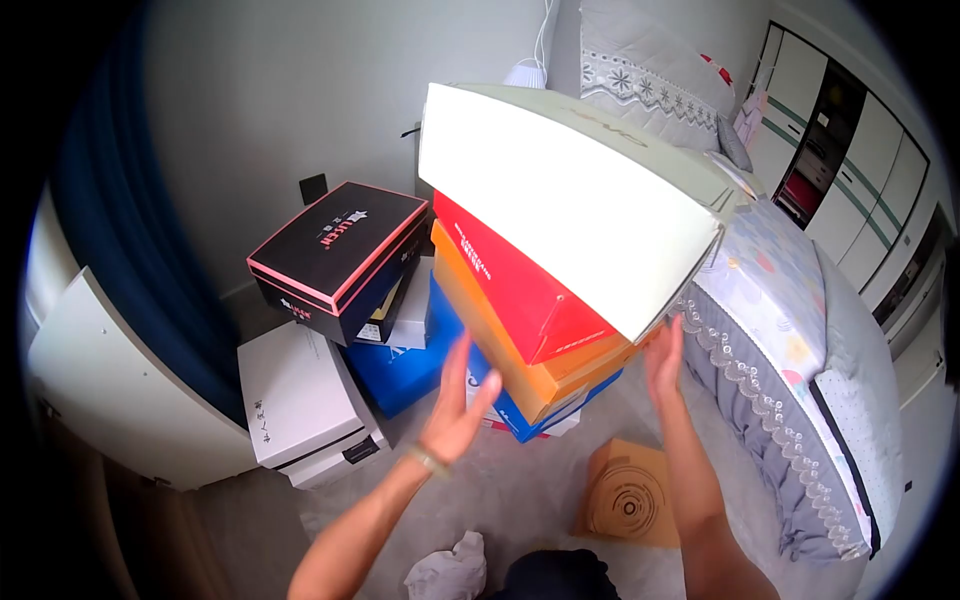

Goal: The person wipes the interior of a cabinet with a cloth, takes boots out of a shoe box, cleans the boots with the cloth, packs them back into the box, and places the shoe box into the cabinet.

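Orange box (pixel 490 328) sits between left hand (pixel 457 405) and right hand (pixel 664 358), both raised, fingers extended and parted.

The left hand (pixel 457 408) is blurred; contact with the orange box (pixel 490 320) cannot be determined. The white box (pixel 560 190) conceals most of the red box (pixel 530 300). The lower picture edge truncates both forearms (pixel 365 522) and the white cloth (pixel 448 570).

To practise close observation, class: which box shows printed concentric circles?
The brown cardboard box on the grey floor. Its ring pattern sets it apart: the red box and the black-lidded box show lettering but no rings.
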Motion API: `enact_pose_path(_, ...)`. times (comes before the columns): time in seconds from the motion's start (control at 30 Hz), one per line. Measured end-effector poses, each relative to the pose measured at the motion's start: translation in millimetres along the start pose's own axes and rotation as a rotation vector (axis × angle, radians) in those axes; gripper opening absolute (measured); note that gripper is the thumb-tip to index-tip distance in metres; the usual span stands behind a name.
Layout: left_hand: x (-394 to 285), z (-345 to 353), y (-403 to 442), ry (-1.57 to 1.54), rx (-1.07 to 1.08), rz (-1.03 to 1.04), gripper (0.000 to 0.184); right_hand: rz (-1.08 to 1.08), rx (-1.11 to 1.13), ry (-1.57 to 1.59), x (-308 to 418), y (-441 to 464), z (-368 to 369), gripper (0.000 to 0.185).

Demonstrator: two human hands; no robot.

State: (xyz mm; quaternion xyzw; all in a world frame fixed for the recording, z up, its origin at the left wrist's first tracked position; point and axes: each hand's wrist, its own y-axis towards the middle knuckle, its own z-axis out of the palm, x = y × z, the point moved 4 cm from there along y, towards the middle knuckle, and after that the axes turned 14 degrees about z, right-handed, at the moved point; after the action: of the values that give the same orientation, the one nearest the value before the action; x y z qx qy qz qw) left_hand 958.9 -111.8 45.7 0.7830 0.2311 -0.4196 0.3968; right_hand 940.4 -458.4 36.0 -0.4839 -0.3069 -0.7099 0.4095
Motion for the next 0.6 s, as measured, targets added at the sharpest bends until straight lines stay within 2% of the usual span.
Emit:
enact_pose_path(0.03, 2, 2, 22, -0.146, -0.168, 0.0, 0.084, -0.023, 0.112, 0.148, 4, 4, 10, 0.065)
enact_pose_path(0.07, 8, 9, 34, -0.291, -0.34, -0.002, 0.083, -0.017, 0.115, 0.151, -1, 8, 4, 0.065)
enact_pose_path(0.13, 36, 39, 47, -0.232, -0.366, 0.03, 0.082, -0.021, 0.023, 0.011, -17, 22, -9, 0.058)
enact_pose_path(0.27, 48, 57, 41, -0.14, -0.377, 0.055, 0.08, 0.039, 0.006, 0.096, -24, 12, -10, 0.048)
enact_pose_path(0.4, 38, 63, 39, -0.16, -0.394, 0.013, 0.077, 0.03, -0.007, 0.1, -37, 15, -36, 0.047)
enact_pose_path(0.5, 29, 82, 29, -0.118, -0.413, 0.066, 0.078, -0.03, -0.246, 0.334, -48, 11, -69, 0.048)
enact_pose_path(0.6, 8, 103, 15, -0.109, -0.367, 0.06, 0.081, -0.005, -0.332, 0.324, -40, -1, -110, 0.047)
